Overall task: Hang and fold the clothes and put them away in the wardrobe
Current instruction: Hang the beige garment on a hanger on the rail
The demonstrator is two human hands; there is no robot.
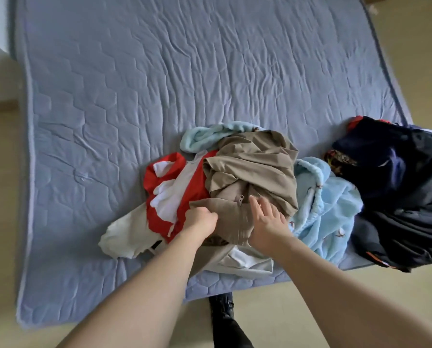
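Note:
A heap of clothes lies at the near edge of a blue quilted mattress (159, 84). On top is a tan zip jacket (255, 167). My left hand (202, 219) grips a fold of its fabric beside the zipper. My right hand (266, 219) rests on the jacket with fingers spread, just right of the zipper. Under the jacket lie a red and white garment (171, 197) on the left and a light blue fleece piece (328, 212) on the right. White cloth (242, 262) sticks out below the jacket.
A pile of dark navy clothes (401, 192) sits at the mattress's right edge, partly hanging over. Beige floor (423, 71) surrounds the mattress. My dark-clad leg (225, 320) stands at the near edge.

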